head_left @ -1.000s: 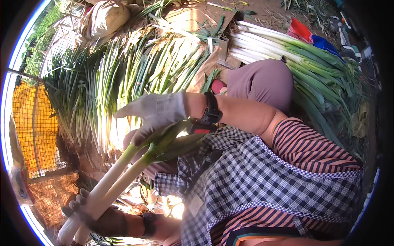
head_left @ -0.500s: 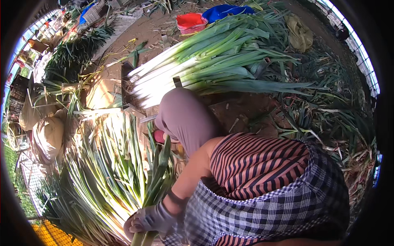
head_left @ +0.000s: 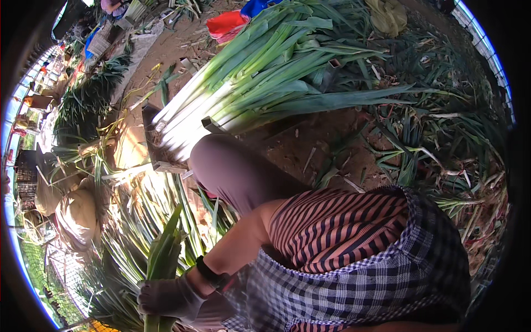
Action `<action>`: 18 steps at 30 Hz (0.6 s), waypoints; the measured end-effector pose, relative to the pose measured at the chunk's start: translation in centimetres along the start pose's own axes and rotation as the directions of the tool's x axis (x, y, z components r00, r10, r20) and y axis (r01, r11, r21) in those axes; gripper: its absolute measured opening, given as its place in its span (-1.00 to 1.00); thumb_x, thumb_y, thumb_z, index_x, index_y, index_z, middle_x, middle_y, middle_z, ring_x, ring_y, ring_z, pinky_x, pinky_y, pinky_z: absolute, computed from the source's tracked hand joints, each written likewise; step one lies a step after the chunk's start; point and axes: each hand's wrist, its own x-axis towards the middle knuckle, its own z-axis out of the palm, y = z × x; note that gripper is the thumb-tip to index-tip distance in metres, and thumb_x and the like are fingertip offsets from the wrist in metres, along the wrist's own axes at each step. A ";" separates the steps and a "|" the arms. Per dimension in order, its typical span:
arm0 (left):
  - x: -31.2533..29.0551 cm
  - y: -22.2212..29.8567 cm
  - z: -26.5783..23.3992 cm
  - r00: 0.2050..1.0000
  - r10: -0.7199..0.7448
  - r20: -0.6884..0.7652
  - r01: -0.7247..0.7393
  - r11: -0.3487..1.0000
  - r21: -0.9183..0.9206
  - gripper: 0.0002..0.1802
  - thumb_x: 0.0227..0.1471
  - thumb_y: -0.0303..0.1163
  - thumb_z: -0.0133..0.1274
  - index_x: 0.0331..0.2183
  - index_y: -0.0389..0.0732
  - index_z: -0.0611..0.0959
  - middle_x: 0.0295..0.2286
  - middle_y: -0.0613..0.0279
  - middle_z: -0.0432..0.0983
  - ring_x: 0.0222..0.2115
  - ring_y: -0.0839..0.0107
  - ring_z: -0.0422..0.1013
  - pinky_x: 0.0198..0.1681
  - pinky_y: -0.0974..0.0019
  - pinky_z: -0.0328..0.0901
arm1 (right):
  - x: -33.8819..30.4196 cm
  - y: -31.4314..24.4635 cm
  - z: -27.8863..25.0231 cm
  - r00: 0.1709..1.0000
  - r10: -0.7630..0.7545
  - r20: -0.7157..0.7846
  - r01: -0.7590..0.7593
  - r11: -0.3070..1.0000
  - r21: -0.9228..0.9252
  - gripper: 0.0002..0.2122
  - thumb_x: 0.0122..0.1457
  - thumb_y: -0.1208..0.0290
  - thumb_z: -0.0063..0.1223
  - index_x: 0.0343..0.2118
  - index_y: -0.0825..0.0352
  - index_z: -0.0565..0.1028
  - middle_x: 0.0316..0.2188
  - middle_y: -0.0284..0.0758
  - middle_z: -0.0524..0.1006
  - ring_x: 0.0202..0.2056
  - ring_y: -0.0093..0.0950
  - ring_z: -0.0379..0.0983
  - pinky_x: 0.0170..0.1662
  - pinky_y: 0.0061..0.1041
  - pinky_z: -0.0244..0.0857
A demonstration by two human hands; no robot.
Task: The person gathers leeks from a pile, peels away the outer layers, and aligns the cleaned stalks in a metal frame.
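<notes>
My right hand [head_left: 168,299], in a grey glove, is closed around the leafy green part of a leek [head_left: 164,252] near the lower edge. Broad leaves rise above the fist, and more green shows beneath it. A dark band circles that wrist. Just beyond the hand, many leeks [head_left: 130,227] lie spread in a loose pile, pale stalks mixed with green. My left hand is out of view. Past my bent knee, a large bundle of leeks [head_left: 243,83] rests in a metal frame [head_left: 149,133], white ends to the left and green tops to the right.
Cut leaves and trimmings [head_left: 442,127] litter the ground at right. A red basket [head_left: 227,25] and blue cloth [head_left: 257,6] stand behind the bundle. A pale sack [head_left: 77,218] sits at left near mesh fencing. Another person [head_left: 113,6] appears at the far upper left.
My right hand has shifted left, with leek leaves upright in its grip. The view has tilted, so the bundle and my knee appear further left.
</notes>
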 end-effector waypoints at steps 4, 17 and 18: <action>1.9 1.2 -0.4 1.000 0.023 0.011 -0.022 0.997 -0.070 -0.35 0.05 -0.40 0.13 0.13 -0.35 0.29 0.02 -0.04 0.31 0.02 0.27 0.30 0.21 0.13 0.21 | 10.8 -2.3 -7.4 0.920 -0.373 -0.120 0.328 0.900 -0.286 -0.78 -0.29 0.26 0.15 -0.57 0.28 0.50 -0.59 -0.28 0.48 -0.48 -0.23 0.47 -0.30 -0.20 0.27; -0.2 -6.6 24.7 0.112 -0.518 0.848 0.837 -0.412 -0.362 -0.51 0.02 -0.30 0.21 -0.09 -0.38 0.47 -0.12 0.01 0.43 -0.07 0.18 0.35 0.00 0.14 0.42 | 7.8 -6.2 -37.8 0.905 0.134 0.404 0.416 -0.475 -0.775 -0.80 0.01 0.33 0.04 -0.28 0.19 0.50 -0.34 -0.41 0.51 -0.30 -0.45 0.46 -0.22 -0.39 0.29; -0.6 -10.7 25.7 -0.021 -0.344 0.939 0.809 -0.558 -0.186 -0.53 0.04 -0.25 0.21 -0.11 -0.37 0.49 -0.15 0.02 0.46 -0.10 0.13 0.38 0.00 0.11 0.41 | 6.5 -5.4 -38.4 0.911 0.181 0.372 0.413 -0.424 -0.806 -0.74 -0.01 0.36 0.01 -0.21 0.23 0.47 -0.34 -0.36 0.47 -0.27 -0.42 0.40 -0.14 -0.39 0.25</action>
